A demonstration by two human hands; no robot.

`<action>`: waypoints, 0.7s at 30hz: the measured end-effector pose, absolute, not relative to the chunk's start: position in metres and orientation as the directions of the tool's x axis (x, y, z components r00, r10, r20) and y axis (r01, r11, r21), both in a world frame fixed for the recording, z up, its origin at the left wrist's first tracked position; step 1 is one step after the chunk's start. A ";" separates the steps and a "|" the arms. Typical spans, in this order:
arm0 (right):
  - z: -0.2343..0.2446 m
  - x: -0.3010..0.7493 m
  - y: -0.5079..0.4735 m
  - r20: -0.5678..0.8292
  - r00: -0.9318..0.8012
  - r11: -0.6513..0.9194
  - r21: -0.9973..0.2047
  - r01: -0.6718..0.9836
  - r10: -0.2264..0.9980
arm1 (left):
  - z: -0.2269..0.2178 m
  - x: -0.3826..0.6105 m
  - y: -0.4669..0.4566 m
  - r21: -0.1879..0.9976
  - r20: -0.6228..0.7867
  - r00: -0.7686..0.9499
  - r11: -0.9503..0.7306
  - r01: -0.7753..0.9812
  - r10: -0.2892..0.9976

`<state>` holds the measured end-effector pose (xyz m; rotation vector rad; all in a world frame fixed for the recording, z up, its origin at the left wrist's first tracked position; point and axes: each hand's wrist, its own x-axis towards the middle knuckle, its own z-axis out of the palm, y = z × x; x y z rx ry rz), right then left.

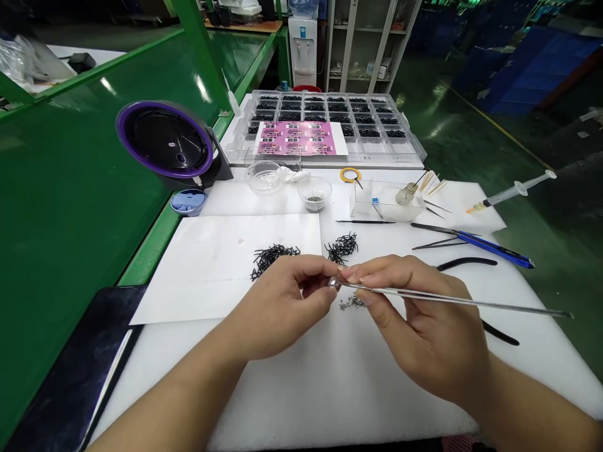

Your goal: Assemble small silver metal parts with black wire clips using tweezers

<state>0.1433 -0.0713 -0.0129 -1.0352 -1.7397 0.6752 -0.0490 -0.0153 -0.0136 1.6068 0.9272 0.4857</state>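
My right hand [424, 320] pinches long steel tweezers [452, 300] whose handle runs off to the right. Their tips meet my left hand [282, 301], whose thumb and forefinger pinch a tiny shiny part [333, 284]. Both hands hover over a white foam mat [339, 370]. Just below the fingertips lies a little heap of small grey metal bits [352, 304]. Behind the hands are two piles of thin black pins, one [272, 257] on a white sheet and one [343, 247] to its right.
A compartment tray [325, 122] with black parts and a pink label sheet stands at the back. Small clear dishes [314, 192], a purple-rimmed round device [164, 141], a blue-handled tool [490, 248], black pliers [471, 263], a syringe [513, 191] and a green bench frame [155, 242] surround the mat.
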 end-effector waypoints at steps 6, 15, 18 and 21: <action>-0.013 0.141 -0.070 0.452 -0.169 0.482 -0.804 0.348 0.876 | -0.013 -0.052 -0.016 0.946 -0.197 0.595 -0.009 0.325 0.779; -0.014 0.142 -0.068 0.454 -0.164 0.482 -0.809 0.336 0.876 | -0.010 -0.050 -0.015 0.939 -0.196 0.584 -0.021 0.344 0.788; -0.013 0.141 -0.067 0.455 -0.169 0.485 -0.802 0.350 0.874 | -0.008 -0.050 -0.016 0.933 -0.192 0.586 -0.038 0.358 0.787; -0.013 0.141 -0.067 0.452 -0.177 0.485 -0.794 0.367 0.874 | -0.008 -0.051 -0.017 0.929 -0.183 0.587 -0.056 0.366 0.788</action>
